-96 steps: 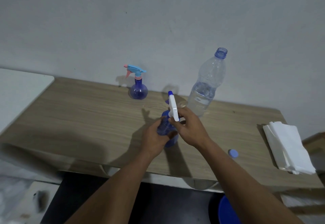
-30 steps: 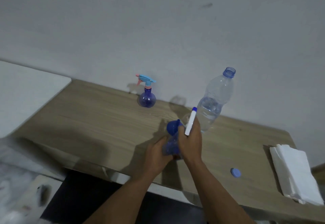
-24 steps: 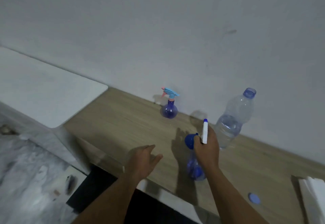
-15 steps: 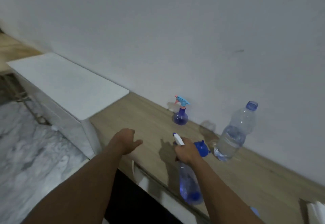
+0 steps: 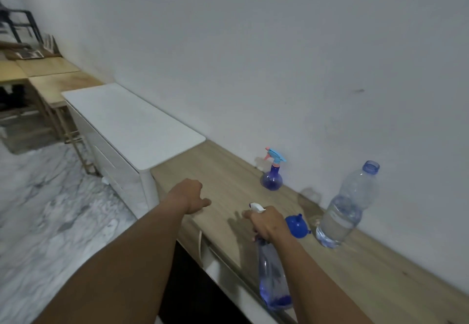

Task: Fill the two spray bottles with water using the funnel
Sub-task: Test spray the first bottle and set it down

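Observation:
My right hand (image 5: 266,222) grips the white trigger head of a tall blue spray bottle (image 5: 272,278), whose nozzle points left and whose body hangs over the table's front edge. A blue funnel (image 5: 297,226) lies on the wooden table (image 5: 223,179) just right of that hand. My left hand (image 5: 190,195) hovers with loosely curled fingers over the table's left end and holds nothing. A small round blue spray bottle (image 5: 272,175) with a light blue and pink head stands by the wall. An uncapped clear water bottle (image 5: 347,204), partly full, stands to the right.
A white cabinet (image 5: 132,125) adjoins the table on the left. Beyond it stand wooden tables (image 5: 50,79) with clutter. A marble-patterned floor (image 5: 50,217) lies at the left. A grey wall runs behind the table.
My left hand let go of the tall spray bottle and moved left. My right hand now holds it alone by the trigger head, nozzle pointing left. The view swung left.

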Available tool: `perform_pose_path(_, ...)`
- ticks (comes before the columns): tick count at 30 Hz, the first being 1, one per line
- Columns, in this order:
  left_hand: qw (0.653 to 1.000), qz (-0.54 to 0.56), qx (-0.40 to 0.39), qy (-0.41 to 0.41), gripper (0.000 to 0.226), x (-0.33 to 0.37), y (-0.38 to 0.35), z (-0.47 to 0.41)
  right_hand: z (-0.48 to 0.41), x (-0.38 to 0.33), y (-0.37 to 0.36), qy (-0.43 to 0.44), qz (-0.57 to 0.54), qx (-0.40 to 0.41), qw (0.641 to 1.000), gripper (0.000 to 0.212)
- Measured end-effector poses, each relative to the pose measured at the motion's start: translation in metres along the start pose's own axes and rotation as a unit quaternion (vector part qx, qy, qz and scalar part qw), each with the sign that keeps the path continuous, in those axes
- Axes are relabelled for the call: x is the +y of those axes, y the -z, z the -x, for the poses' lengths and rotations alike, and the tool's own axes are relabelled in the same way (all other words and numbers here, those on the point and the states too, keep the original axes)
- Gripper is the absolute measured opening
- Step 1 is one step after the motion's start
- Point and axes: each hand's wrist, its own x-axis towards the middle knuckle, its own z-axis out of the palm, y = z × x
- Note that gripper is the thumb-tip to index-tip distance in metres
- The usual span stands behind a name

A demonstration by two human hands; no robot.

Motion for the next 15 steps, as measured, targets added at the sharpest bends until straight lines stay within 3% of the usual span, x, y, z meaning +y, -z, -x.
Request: perform_pose_path(15, 1.000, 0.008, 0.000, 0.013, 0.068, 0.007, 0.005, 0.014, 0.016, 0.009, 0.006, -0.008, -0.002, -0.045, 0.999, 0.055)
